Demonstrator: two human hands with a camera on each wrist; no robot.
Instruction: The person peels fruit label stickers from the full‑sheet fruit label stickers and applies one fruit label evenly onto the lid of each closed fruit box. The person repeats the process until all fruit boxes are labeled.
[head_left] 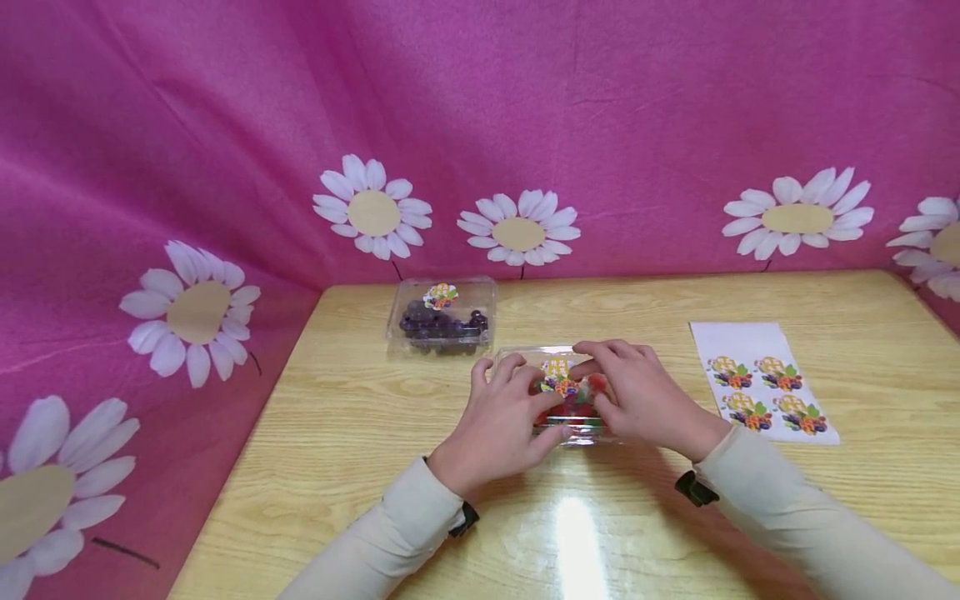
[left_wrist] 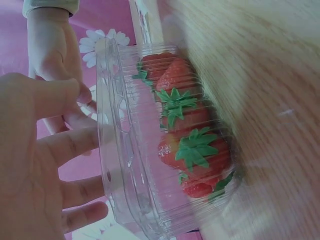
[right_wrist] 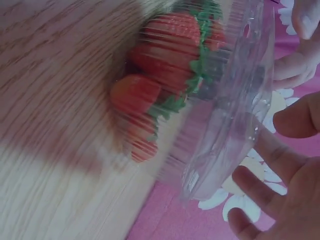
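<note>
A clear plastic clamshell box stands on the table in front of me, its lid down. Red strawberries with green leaves lie inside, seen through the ribbed wall in both wrist views. A colourful fruit sticker is on the lid, partly covered by fingers. My left hand touches the lid from the left with spread, lightly bent fingers. From the right, my right hand rests its fingertips on the lid around the sticker. Neither hand is curled round the box.
Behind and to the left is another clear box of dark grapes, with a similar sticker on its lid. A white sheet with several fruit stickers lies at the right. Pink flowered cloth hangs behind the wooden table.
</note>
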